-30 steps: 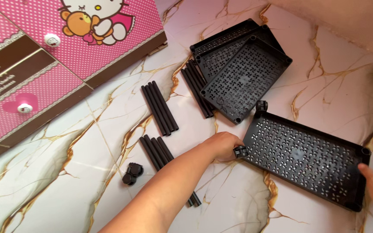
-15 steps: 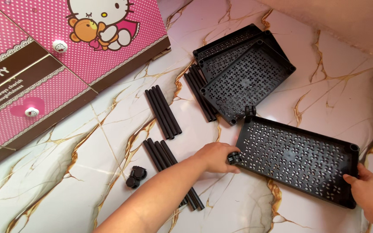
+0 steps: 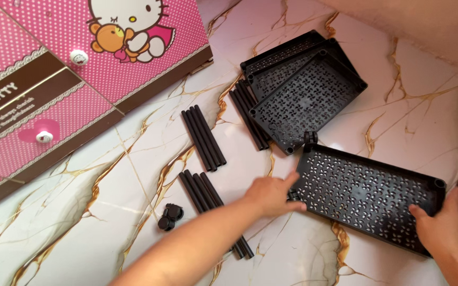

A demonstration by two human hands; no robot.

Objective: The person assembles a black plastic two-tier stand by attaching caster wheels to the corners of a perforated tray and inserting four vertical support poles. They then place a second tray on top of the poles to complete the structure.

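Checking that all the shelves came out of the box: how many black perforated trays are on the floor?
4: one tray held between the left hand and right hand, and three stacked trays behind it. More could be hidden beneath the stack.

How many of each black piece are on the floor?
Trays: 4, one held by the left hand and right hand, three stacked
Bundles of rods: 3
Small caps: 2
Total: 9
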